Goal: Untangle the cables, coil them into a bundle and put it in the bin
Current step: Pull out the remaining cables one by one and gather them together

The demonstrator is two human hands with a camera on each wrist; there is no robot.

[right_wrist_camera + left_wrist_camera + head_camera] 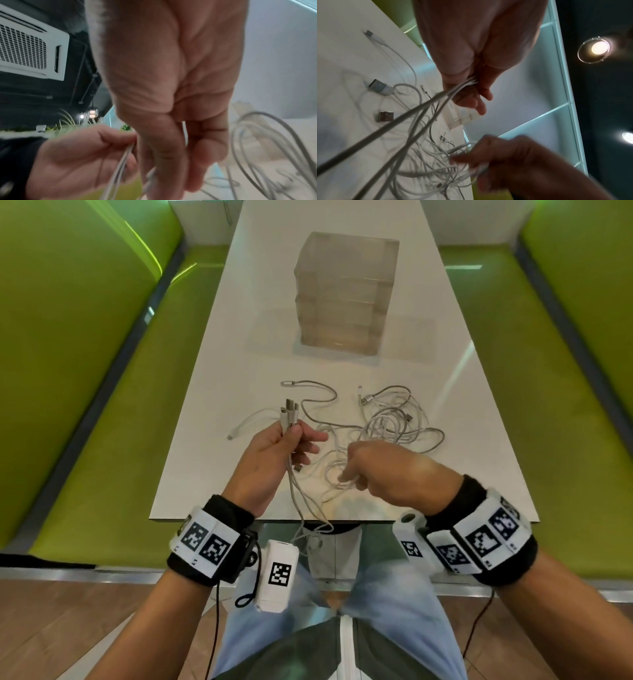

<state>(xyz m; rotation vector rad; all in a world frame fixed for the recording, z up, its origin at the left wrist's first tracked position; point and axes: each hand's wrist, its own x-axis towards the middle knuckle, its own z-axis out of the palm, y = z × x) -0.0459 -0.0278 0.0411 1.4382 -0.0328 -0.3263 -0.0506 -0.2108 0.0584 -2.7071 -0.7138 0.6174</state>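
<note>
Several white and grey charging cables (387, 419) lie tangled on the white table (219, 344). My left hand (284, 446) pinches a bunch of cable plugs (288, 414) upright between thumb and fingers; their cords (301, 508) hang down past the table's near edge. In the left wrist view the cords (412, 116) run out of that grip. My right hand (373, 470) is curled over the tangle, fingers pinching a white strand (342, 479). The right wrist view shows a strand (149, 175) between the fingers (205, 155). A clear plastic bin (346, 292) stands farther back.
Green padded benches (96, 371) flank the table on both sides. One short white cable (250, 422) lies apart at the left, and a grey one (311, 392) loops toward the bin. Bare tabletop separates the cables from the bin. My legs are below the near edge.
</note>
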